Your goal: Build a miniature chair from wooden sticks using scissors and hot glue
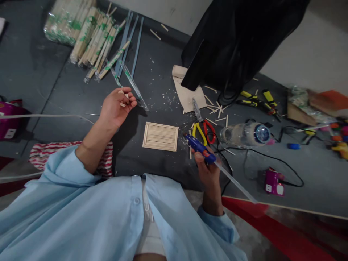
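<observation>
My left hand (115,108) is raised palm up over the table, its curled fingers closed on short wooden sticks (123,104). My right hand (208,174) grips a blue hot glue gun (198,145); a long translucent glue stick (235,181) runs out of its back end. The gun's nozzle points left, toward a flat rectangular panel of wooden sticks (161,137) with a raised stick border. The panel lies on the table between my hands, and neither hand touches it. Just beyond the glue gun lie scissors (200,123) with one yellow and one red handle.
Wrapped chopsticks (92,40) are piled at the upper left beside blue-grey strips (137,47). A black bag (231,40) stands at the back over brown paper (187,94). At right are a plastic bottle (244,133), pliers (248,99), a black cord (290,163) and a purple box (273,181).
</observation>
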### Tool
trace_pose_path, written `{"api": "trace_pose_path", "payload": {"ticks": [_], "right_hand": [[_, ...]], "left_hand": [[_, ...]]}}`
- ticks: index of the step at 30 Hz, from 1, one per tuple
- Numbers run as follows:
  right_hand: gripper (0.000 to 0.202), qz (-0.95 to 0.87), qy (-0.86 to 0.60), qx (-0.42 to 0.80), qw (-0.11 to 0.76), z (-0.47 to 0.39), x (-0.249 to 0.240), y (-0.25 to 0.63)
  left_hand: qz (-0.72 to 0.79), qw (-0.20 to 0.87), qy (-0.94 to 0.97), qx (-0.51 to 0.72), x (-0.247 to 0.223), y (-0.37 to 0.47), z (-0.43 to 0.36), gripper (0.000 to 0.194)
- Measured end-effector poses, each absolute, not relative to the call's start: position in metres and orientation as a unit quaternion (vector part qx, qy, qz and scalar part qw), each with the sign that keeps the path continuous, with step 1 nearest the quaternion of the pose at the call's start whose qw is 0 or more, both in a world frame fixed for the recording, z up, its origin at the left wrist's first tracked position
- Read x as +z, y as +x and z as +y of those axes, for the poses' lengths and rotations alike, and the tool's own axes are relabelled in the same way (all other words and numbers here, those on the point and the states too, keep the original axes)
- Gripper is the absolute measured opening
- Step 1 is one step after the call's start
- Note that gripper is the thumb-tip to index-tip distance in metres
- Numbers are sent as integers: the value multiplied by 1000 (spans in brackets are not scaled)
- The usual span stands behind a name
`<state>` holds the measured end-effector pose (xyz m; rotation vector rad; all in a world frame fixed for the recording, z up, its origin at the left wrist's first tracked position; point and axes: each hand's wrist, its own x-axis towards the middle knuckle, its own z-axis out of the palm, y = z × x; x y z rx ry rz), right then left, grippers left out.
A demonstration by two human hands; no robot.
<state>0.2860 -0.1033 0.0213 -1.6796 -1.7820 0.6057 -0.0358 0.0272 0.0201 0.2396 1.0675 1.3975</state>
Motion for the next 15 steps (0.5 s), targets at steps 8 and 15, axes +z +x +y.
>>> {"api": "trace_pose_path", "payload": {"ticks": [8, 15], "right_hand": [[31, -770, -585, -118, 225, -78, -3, 346], [41, -779, -606, -66, 149, -81, -20, 362]], "left_hand": [[422, 682, 110, 587, 25, -32, 21, 18], [362, 738, 90, 562, 35, -24, 14, 19]]}}
